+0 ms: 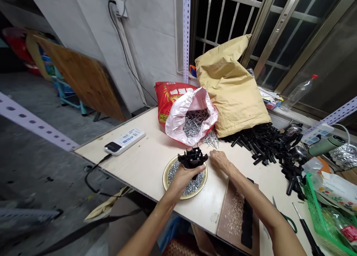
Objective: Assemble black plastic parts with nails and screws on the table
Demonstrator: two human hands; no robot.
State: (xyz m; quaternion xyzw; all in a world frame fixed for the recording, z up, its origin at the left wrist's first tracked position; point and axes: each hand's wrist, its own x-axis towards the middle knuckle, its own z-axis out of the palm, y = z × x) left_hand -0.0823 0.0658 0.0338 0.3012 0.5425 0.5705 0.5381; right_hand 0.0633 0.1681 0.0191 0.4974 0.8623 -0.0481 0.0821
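Note:
My left hand (182, 177) is wrapped round a black plastic clamp-like part (193, 157), held upright above a plate (165, 174). Small shiny metal pieces (192, 187) fill that plate. To the right of it, my right hand (219, 161) rests low over the table with its fingers drawn together. Whatever it may pinch is too small or hidden to make out. Just beyond its fingertips lie loose silvery nails or pins (211, 140), spilling from an open red sack (170, 86) with a pale lining. More such metal pins (193, 124) show inside the sack's mouth.
A tan paper sack (232, 88) leans behind a heap of black plastic parts (264, 142). A power bank (125, 140) with a cable lies left. On the right are a brown board (230, 218), scissors (288, 222), a screwdriver (306, 232) and a green basket (316, 211).

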